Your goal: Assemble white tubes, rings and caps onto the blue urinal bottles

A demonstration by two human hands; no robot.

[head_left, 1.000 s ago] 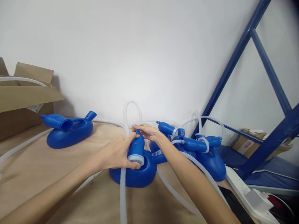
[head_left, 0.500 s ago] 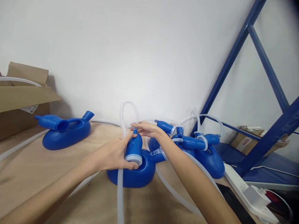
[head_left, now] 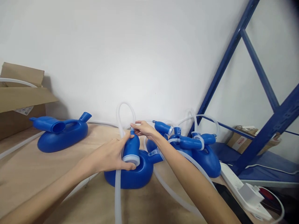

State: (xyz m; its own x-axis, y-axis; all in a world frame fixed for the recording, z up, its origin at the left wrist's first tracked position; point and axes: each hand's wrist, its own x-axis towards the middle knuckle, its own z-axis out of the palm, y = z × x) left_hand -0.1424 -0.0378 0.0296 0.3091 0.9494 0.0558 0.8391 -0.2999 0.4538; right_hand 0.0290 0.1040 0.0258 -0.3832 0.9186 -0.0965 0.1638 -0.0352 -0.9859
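Observation:
My left hand (head_left: 115,154) is closed around a blue plastic urinal funnel (head_left: 131,144) that has a white cap (head_left: 132,160) on its wide end. At the funnel's narrow neck, my right hand (head_left: 143,128) pinches the end of a translucent hose (head_left: 118,116), which loops up and then hangs down in front. Whether the hose is fully seated on the neck is hidden by the fingers. Below the funnel lies a blue urinal bottle (head_left: 133,182) on its side, with its spout (head_left: 155,157) pointing right.
Left stands another blue bottle (head_left: 62,140) with a funnel (head_left: 49,123) on top, beside an open cardboard box (head_left: 23,99). Several bottles, funnels and hoses crowd the right, near a blue bottle (head_left: 207,161). A power strip (head_left: 245,193) and blue rack post (head_left: 221,68) are farther right.
The whole scene has shifted slightly left in view. Both hands keep the same hold on the funnel and hose, with little other visible movement.

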